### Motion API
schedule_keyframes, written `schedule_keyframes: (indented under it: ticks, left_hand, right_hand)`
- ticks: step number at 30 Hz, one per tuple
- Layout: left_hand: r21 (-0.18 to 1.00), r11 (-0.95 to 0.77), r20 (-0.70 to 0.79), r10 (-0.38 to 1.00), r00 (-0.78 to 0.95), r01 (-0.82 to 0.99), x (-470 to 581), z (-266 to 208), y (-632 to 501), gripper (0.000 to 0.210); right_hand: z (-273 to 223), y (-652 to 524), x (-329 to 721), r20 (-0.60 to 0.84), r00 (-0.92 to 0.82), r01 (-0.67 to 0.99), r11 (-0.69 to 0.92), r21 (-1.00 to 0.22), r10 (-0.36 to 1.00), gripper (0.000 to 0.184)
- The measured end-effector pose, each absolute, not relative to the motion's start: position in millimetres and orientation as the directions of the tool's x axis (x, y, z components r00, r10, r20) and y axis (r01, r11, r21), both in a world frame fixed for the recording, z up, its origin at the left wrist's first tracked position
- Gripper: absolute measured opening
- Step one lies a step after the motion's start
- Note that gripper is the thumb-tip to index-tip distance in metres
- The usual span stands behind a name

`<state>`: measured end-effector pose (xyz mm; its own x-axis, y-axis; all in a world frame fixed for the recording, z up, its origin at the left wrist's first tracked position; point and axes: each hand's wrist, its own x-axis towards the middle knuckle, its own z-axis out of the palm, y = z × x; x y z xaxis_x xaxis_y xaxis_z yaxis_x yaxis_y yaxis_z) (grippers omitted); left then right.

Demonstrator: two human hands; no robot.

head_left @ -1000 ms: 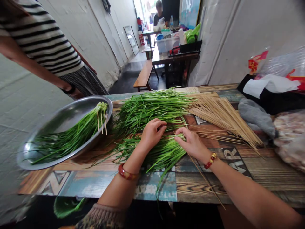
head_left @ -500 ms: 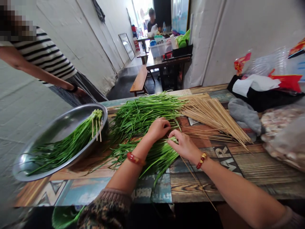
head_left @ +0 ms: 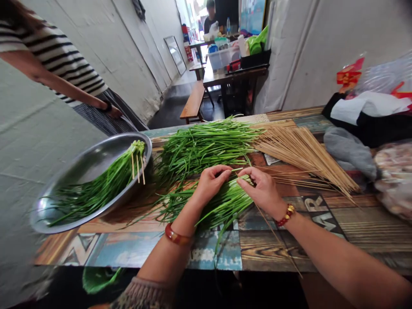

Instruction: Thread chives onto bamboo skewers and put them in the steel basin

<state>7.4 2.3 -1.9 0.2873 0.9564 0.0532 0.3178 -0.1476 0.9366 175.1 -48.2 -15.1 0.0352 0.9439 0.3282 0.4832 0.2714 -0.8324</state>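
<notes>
My left hand (head_left: 210,182) is closed in a pinch on a green chive stalk (head_left: 237,169), whose pale end points right. Close beside it, my right hand (head_left: 262,191) has thumb and fingers closed on a thin bamboo skewer (head_left: 279,238). The skewer slants down past the palm to the table's front edge. Beneath both hands lies a bunch of chives (head_left: 230,201) with pale ends to the right; whether the skewer passes through them is hidden. A larger pile of loose chives (head_left: 202,148) lies just behind, and many bamboo skewers (head_left: 305,154) fan out to its right.
A metal basin (head_left: 41,204) at left holds skewered chives (head_left: 106,186). Grey plastic bag (head_left: 349,148) and a clear bag of pale food (head_left: 394,180) sit at right. A person in a striped shirt (head_left: 61,56) stands beyond the basin. A bench (head_left: 193,101) stands behind the table.
The camera view has shifted, so the table appears further right. My hands have turned slightly apart, and a chive stalk now shows between my left fingertips.
</notes>
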Motion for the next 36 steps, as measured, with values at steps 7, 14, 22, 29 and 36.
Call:
schedule_keyframes:
  ticks: [7,14,22,29,36]
  left_hand:
    - [0.947,-0.181,0.107,0.957,0.270,0.266,4.5,-2.3,0.1,0.022]
    - [0.910,-0.249,0.171,0.954,0.247,0.331,2.5,-1.3,-2.7,0.019]
    - [0.926,-0.265,0.195,0.946,0.259,0.270,6.3,-1.1,-4.6,0.013]
    - [0.904,-0.308,0.218,0.929,0.298,0.297,6.1,-0.2,-4.7,0.011]
    - [0.862,-0.353,0.235,0.915,0.328,0.364,5.5,0.1,-4.4,0.016]
  right_hand:
    - [-12.8,-50.8,177.3,0.257,-0.012,0.457,0.234,-0.858,0.966,0.025]
    - [-15.4,-48.7,176.3,0.236,-0.002,0.445,0.212,-0.870,0.972,0.021]
    - [-14.2,-50.1,175.6,0.253,0.022,0.476,0.212,-0.853,0.967,0.020]
    - [-14.2,-49.0,176.0,0.282,0.015,0.464,0.243,-0.852,0.959,0.019]
    - [-14.9,-49.1,175.8,0.297,0.002,0.441,0.265,-0.857,0.955,0.019]
